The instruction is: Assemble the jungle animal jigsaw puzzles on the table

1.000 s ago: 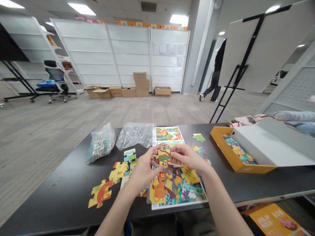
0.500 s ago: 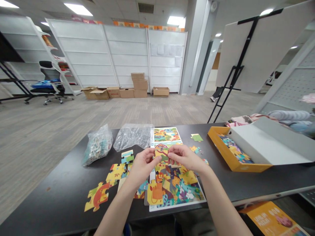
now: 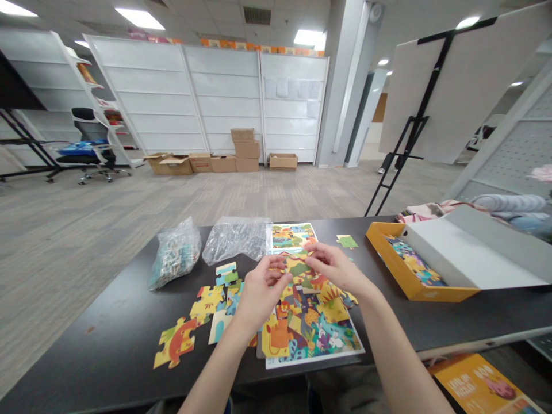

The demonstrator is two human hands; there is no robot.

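My left hand (image 3: 259,290) and my right hand (image 3: 334,265) meet over a colourful puzzle sheet (image 3: 314,339) on the black table (image 3: 107,322). Both pinch one puzzle piece (image 3: 297,265), yellow, green and red, held just above the upper half of the sheet. Assembled pieces cover the lower part of the sheet. Loose pieces (image 3: 176,342) lie to the left of my left hand, one of them orange and yellow, another blue and cream (image 3: 226,272).
Two clear plastic bags (image 3: 176,253) (image 3: 237,237) lie at the table's far side. An orange box tray (image 3: 390,259) with a grey lid (image 3: 470,253) stands at the right. A small green piece (image 3: 347,241) lies near it. An easel (image 3: 414,121) stands beyond.
Both hands have shifted slightly away from me and to the right with the piece. The walking person at the back right has gone out of sight.
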